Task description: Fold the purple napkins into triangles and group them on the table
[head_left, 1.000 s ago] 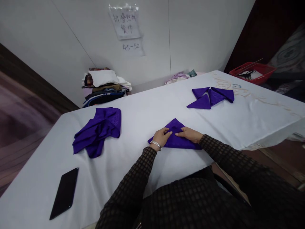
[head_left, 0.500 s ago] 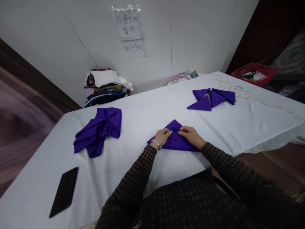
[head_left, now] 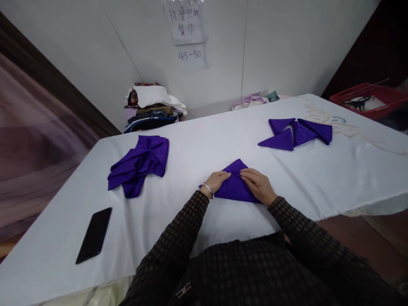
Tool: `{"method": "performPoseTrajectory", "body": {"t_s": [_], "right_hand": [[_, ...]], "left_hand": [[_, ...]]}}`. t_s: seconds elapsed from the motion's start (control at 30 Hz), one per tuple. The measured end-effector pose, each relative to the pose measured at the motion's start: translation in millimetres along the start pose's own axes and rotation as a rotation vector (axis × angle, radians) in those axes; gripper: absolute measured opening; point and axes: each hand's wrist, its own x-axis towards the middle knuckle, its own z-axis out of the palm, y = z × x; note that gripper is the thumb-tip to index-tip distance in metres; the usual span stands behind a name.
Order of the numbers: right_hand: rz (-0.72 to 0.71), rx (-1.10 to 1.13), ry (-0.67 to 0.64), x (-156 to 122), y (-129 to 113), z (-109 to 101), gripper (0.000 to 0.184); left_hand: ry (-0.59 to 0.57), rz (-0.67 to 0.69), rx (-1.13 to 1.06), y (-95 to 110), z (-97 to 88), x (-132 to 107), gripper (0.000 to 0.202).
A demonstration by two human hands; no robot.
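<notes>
Right, head cam only: a person in a dark checked top sits at a worktop (head_left: 197, 148) under a white cloth, both hands on one purple napkin (head_left: 234, 189) folded to a triangle, lying flat near the front edge, about mid-width, apex pointing away. L hand (head_left: 219, 179) w/ a silver bracelet (head_left: 208, 189) at the wrist covers the napkin's left corner, its fingers reaching towards the apex. R hand (head_left: 259, 183) lies over the right side, fingertips just under the apex, close to the L fingertips but a sliver apart. Grip on both: fingers kept together and laid on the cloth; can't tell if they nip a fold or only press down. Well to the left, a loose heap of purple napkins (head_left: 140, 163), crumpled, not folded. Nearer the front-left corner, a black phone (head_left: 94, 234), face up, screen dark. Far right, a cluster of folded purple triangles (head_left: 296, 134), overlapping one another. Behind the worktop's far-left corner, a stack of mixed clothes (head_left: 154, 106) against the wall; more pale cloth (head_left: 251, 100) at the far edge, centre-right. On the wall, a handwritten paper sign (head_left: 185, 21) and below it a slip reading 45-50 (head_left: 190, 55). Off to the far right, a red basket (head_left: 372, 100), contents unclear.
</notes>
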Motion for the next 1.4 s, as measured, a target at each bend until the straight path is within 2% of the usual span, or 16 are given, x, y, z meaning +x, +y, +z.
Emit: {"method": "performPoseTrajectory", "body": {"t_s": [0.17, 0.27, 0.33, 0.5, 0.6, 0.9, 1.03, 1.2, 1.4], "right_hand": [[-0.146, -0.130, 0.059, 1, -7, -3, 0.021], [-0.183, -0.128, 0.025, 1, -13, -4, 0.020], [-0.154, -0.070, -0.027, 2, -16, -6, 0.020], [0.025, -0.008, -0.147, 10, -16, -8, 0.022], [0.032, -0.040, -0.173, 16, -13, -8, 0.020], [-0.107, -0.065, -0.123, 13, -18, -8, 0.016], [-0.190, -0.023, -0.110, 7, -20, -11, 0.015], [-0.174, -0.018, -0.002, 5, -15, -11, 0.012], [-0.174, -0.005, -0.010, 7, -16, -8, 0.011]], "left_hand": [[0.031, -0.035, -0.029, 3, -0.4, -1, 0.030], [0.032, -0.037, -0.003, 3, -1.5, -2, 0.029], [0.026, -0.036, 0.026, 2, -2.3, -2, 0.030], [-0.016, -0.043, 0.030, 3, -2.6, -4, 0.034], [-0.033, -0.038, 0.012, 4, -1.8, -8, 0.037], [-0.047, 0.016, 0.051, 6, -1.5, -13, 0.038], [-0.012, 0.049, 0.096, 7, -0.1, -15, 0.035], [-0.043, 0.101, 0.120, 8, 1.3, -18, 0.036], [-0.078, 0.126, 0.178, 7, 0.5, -21, 0.035]]}}
